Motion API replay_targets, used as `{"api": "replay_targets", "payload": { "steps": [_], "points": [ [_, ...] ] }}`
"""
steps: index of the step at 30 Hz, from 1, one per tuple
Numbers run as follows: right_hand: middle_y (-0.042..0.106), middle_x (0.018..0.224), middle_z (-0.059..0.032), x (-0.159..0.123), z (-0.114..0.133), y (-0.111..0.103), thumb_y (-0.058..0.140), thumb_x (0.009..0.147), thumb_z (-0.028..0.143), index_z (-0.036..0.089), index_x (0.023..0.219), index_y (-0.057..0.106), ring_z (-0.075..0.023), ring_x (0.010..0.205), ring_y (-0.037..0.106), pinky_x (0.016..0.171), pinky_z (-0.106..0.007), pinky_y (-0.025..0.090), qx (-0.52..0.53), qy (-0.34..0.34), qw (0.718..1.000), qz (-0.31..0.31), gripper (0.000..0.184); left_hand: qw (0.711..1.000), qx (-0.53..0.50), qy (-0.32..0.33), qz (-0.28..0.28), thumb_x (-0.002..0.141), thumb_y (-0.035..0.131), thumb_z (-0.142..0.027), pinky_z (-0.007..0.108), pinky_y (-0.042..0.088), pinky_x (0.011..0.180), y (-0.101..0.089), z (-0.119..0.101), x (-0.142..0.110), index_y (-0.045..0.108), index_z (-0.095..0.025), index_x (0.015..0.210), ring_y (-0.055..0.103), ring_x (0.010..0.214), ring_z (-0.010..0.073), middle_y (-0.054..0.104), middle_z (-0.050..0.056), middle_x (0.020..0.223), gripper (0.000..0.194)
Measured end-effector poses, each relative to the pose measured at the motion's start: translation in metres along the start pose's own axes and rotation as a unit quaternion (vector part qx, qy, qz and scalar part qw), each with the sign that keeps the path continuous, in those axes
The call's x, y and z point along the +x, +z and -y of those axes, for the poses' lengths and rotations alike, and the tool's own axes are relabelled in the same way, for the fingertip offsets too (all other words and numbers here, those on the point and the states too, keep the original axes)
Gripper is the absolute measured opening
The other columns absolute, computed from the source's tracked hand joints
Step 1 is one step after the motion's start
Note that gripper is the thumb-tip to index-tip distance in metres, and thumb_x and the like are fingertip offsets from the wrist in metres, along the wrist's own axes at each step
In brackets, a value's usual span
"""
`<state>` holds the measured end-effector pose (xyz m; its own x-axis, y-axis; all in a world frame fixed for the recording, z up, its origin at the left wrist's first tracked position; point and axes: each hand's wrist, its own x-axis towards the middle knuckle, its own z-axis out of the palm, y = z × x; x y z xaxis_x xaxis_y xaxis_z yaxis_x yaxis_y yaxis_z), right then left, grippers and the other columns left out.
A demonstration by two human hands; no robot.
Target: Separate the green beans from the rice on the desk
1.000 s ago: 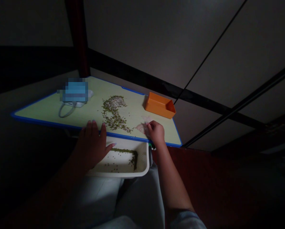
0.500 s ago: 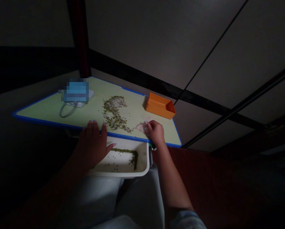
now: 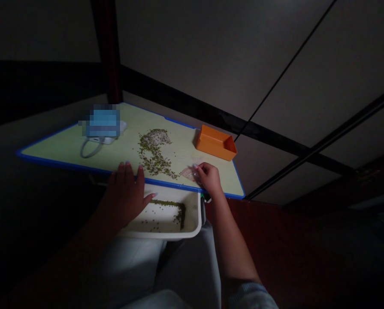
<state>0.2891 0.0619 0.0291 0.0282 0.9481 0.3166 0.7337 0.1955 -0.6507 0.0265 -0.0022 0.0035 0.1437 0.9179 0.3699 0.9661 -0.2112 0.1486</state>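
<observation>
My left hand [image 3: 124,193] lies with its fingers stretched over the near edge of a pale yellow-green board [image 3: 66,148] with a blue rim; the thumb points over a white tub [image 3: 196,214] below. My right hand [image 3: 210,177] rests at the right of the board, thumb and fingertips pinched together over a pale, pinkish patch [image 3: 189,173] whose kind I cannot make out. What the pinch holds, if anything, is too small to tell. Left of that hand, small green beans or seeds [image 3: 156,161] lie scattered, with a whitish heap [image 3: 159,137] among them at the back.
An orange open box [image 3: 215,148] stands at the board's back right. A blurred-out blue device [image 3: 103,123] with a grey cable loop [image 3: 90,148] sits at the left. More green grains [image 3: 180,212] line the tub's bottom. Dark panels rise behind the board.
My right hand has shifted very slightly to the left on the board, still pinched. My left hand, the grains and the box have not visibly moved.
</observation>
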Motion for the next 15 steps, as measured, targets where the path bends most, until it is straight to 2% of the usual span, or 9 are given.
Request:
{"api": "replay_targets", "payload": {
  "steps": [3,8,15],
  "points": [
    [0.065,0.067,-0.0001,0.001,0.004,-0.001,0.054,0.090,0.038,0.019,0.075,0.064,-0.0131,0.062,0.053,0.058,-0.022,0.034,-0.034,0.006,0.999,-0.001,0.026,1.000,-0.011,-0.002,-0.005,0.078,0.053,-0.044,0.064,0.026,0.114,0.000,0.000,0.000,0.035,-0.001,0.141,0.019,0.148,0.0485,0.025,0.035,0.155,0.079],
    [0.068,0.071,-0.0019,0.002,0.011,-0.003,0.053,0.092,0.036,0.019,0.078,0.066,-0.0135,0.064,0.055,0.060,-0.022,0.034,-0.082,0.014,0.997,-0.002,0.025,1.000,0.004,-0.004,0.009,0.078,0.053,-0.044,0.063,0.025,0.114,-0.002,-0.002,0.001,0.034,0.003,0.140,0.020,0.147,0.0504,0.025,0.039,0.153,0.080],
    [0.071,0.077,-0.0029,0.005,0.014,0.001,0.051,0.094,0.037,0.019,0.082,0.067,-0.0138,0.066,0.057,0.060,-0.024,0.031,-0.149,-0.008,0.989,0.002,0.026,1.000,0.025,-0.001,0.007,0.078,0.053,-0.045,0.062,0.026,0.113,0.001,-0.001,0.000,0.033,0.003,0.140,0.021,0.146,0.0508,0.026,0.040,0.152,0.082]
  ]
}}
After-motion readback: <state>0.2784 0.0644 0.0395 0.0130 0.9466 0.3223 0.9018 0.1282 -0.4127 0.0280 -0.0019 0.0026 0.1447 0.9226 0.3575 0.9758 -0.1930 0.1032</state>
